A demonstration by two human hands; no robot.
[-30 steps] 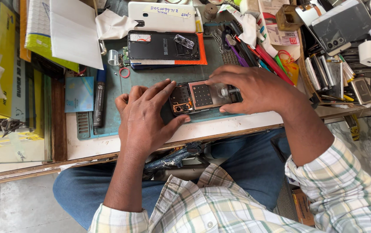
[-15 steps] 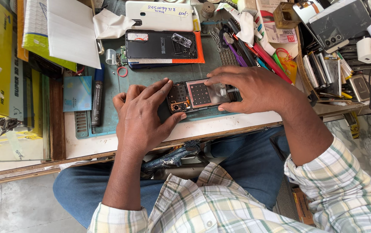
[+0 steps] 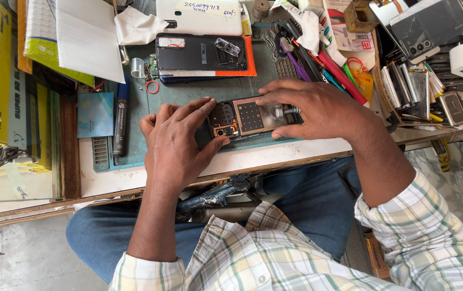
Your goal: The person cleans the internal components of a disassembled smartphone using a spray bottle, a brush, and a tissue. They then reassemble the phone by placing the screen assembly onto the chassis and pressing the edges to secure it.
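Note:
An opened phone (image 3: 249, 117) lies flat on the green work mat (image 3: 188, 91), its inner board and metal shields showing. My left hand (image 3: 175, 143) rests over its left end, thumb and fingers pinning it down. My right hand (image 3: 318, 108) covers the right end and grips a small metal-tipped tool (image 3: 284, 112) pressed against the phone's inside. Both hands touch the phone.
A dark phone back cover (image 3: 202, 53) on an orange sheet and a white phone (image 3: 202, 16) lie behind. A black marker (image 3: 120, 121) and blue card (image 3: 94, 114) sit at the left. Tools, pens (image 3: 334, 70) and stacked phone parts (image 3: 409, 86) crowd the right. The bench edge (image 3: 274, 159) runs above my lap.
My hands stay on the opened phone; the fingers of the right hand have shifted slightly on the tool. The camera view has drifted a little.

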